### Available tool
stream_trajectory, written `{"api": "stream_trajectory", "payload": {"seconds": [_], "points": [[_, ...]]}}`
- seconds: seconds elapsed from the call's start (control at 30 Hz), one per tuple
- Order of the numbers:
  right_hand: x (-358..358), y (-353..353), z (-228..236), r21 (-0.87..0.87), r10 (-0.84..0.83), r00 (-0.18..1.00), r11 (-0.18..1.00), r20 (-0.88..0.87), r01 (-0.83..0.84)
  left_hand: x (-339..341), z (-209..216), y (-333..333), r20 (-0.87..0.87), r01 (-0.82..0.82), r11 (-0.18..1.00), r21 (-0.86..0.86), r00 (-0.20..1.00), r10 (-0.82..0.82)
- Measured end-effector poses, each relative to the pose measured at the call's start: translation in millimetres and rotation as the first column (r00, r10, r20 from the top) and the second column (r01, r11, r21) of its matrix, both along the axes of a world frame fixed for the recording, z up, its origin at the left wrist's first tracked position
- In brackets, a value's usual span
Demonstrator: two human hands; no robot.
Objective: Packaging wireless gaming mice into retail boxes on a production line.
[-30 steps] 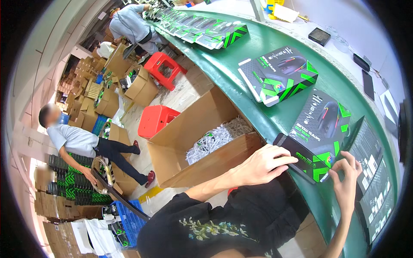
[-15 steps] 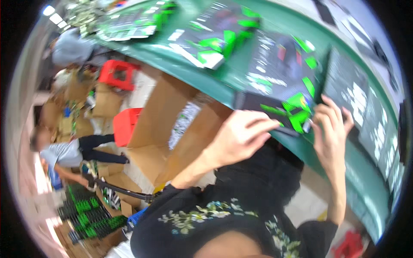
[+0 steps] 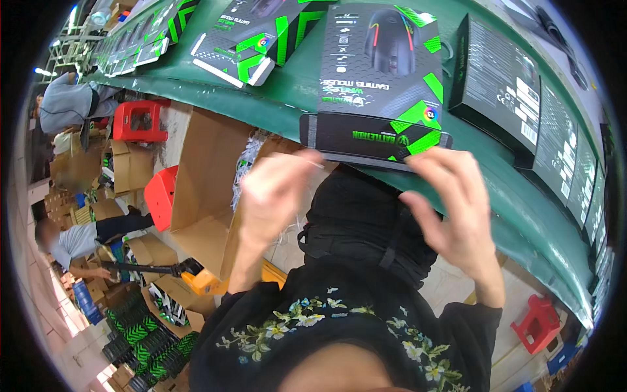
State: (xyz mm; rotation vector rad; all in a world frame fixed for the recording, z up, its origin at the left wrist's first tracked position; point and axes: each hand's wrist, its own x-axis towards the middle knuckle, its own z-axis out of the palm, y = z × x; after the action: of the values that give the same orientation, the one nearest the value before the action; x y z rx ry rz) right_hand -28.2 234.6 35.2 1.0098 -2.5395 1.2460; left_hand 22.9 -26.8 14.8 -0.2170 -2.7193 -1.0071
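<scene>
A black and green mouse box (image 3: 372, 85), printed with a picture of a computer mouse, lies flat at the near edge of the green table. Its end flap (image 3: 353, 138) is folded out toward me, with a small side tab at each corner. Smeared by motion, my left hand (image 3: 271, 196) is just off the flap's left corner, and its grip cannot be made out. My right hand (image 3: 454, 202) is at the flap's right corner, thumb apart from the fingers. Its fingertips are at the flap's edge, and nothing shows between them.
More mouse boxes (image 3: 258, 39) lie along the green table (image 3: 287, 108) to the left; dark boxes (image 3: 503, 85) line the right. Below the edge stands an open carton (image 3: 206, 170). Red stools (image 3: 140, 121) and a person with a pallet-truck handle (image 3: 150, 268) are at left.
My left hand has pulled away to the left from the flap. My right hand has moved from beside the box to the flap's right corner. The whole view has also shifted.
</scene>
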Motion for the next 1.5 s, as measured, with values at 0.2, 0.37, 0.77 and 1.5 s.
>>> {"api": "stream_trajectory", "payload": {"seconds": [0.2, 0.37, 0.77, 1.5], "points": [[-21, 23, -7, 0.275, -0.170, 0.953, 0.931, -0.251, 0.238, 37, -7, -116, -0.131, -0.382, 0.516, -0.767, 0.880, 0.457], [-24, 18, -22, 0.460, -0.044, 0.971, 0.875, -0.234, 0.151, -18, 4, -63, -0.078, -0.211, 0.873, -0.440, 0.977, 0.197], [-42, 31, -12, 0.392, -0.039, 0.998, 0.920, 0.053, 0.015, -89, -9, -34, -0.065, 0.433, 0.612, -0.662, 0.779, -0.623], [-74, 7, 6, -0.818, 0.541, 0.687, 0.558, 0.484, 0.137, -116, 24, -11, -0.290, 0.353, 0.230, 0.907, 0.919, -0.266]]}}
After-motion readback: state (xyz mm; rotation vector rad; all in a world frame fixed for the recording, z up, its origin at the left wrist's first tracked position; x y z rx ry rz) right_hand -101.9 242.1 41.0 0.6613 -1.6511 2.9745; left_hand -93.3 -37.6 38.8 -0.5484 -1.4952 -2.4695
